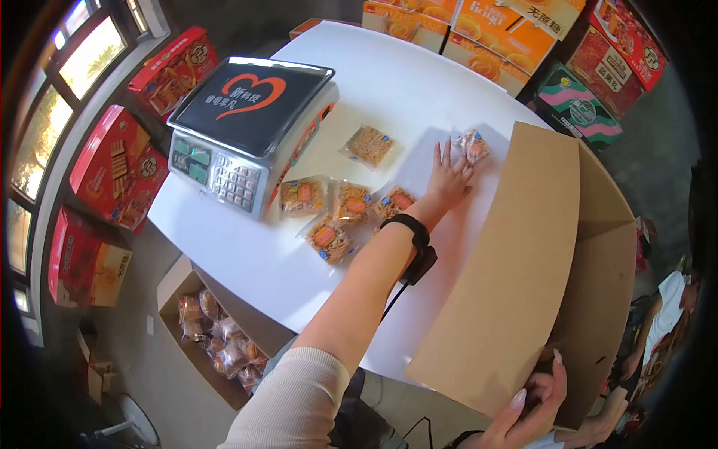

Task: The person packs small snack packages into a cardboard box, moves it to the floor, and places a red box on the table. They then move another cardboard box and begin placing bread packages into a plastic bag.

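Note:
My left hand [451, 179] reaches over the white table [247, 251] with its fingers spread, the fingertips at the edge of a clear-wrapped snack packet [473, 146]. Several similar packets lie left of that hand, among them one near the scale [301, 196], one below it [329, 238] and one set apart higher up [371, 146]. At the lower right my right hand [535, 408] pinches the near edge of the flap [508, 277] of a tall cardboard box [606, 299]. The inside of the box is dark and mostly hidden by the flap.
A digital scale [250, 105] stands on the table's left part. Below the table's left edge, an open carton [176, 280] holds several wrapped snacks. Red gift boxes [120, 168] line the left wall, and orange boxes [490, 45] stand behind. Another person [666, 310] is at the far right.

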Available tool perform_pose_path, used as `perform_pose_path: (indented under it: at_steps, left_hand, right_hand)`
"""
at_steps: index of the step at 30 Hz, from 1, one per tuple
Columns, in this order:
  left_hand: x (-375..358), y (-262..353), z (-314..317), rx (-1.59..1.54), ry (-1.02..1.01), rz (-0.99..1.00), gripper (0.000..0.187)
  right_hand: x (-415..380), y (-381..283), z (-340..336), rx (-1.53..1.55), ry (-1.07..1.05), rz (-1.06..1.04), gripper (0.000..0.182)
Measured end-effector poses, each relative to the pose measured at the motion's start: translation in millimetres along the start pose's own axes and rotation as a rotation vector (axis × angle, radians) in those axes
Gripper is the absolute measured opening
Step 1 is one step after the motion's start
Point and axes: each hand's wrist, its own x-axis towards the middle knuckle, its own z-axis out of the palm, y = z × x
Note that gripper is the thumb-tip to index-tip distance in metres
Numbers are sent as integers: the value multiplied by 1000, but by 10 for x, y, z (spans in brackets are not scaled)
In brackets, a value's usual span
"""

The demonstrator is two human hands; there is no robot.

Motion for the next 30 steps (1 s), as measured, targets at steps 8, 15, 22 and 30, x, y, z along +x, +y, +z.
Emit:
perform_pose_path:
  at_steps: [8, 15, 22, 30]
  left_hand:
    - [274, -14, -169, -71, 194, 98, 47]
    - [535, 30, 154, -121, -20, -109, 52]
    - [455, 114, 200, -194, 94, -140, 48]
    - [14, -159, -257, -721, 102, 39, 27]
  right_hand:
    - [-5, -48, -61, -57, -58, -2, 43]
    - [-68, -1, -100, 19, -198, 71, 47]
    - [-77, 8, -66, -21, -163, 26, 47]
    - [-94, 48, -13, -40, -168, -6, 47]
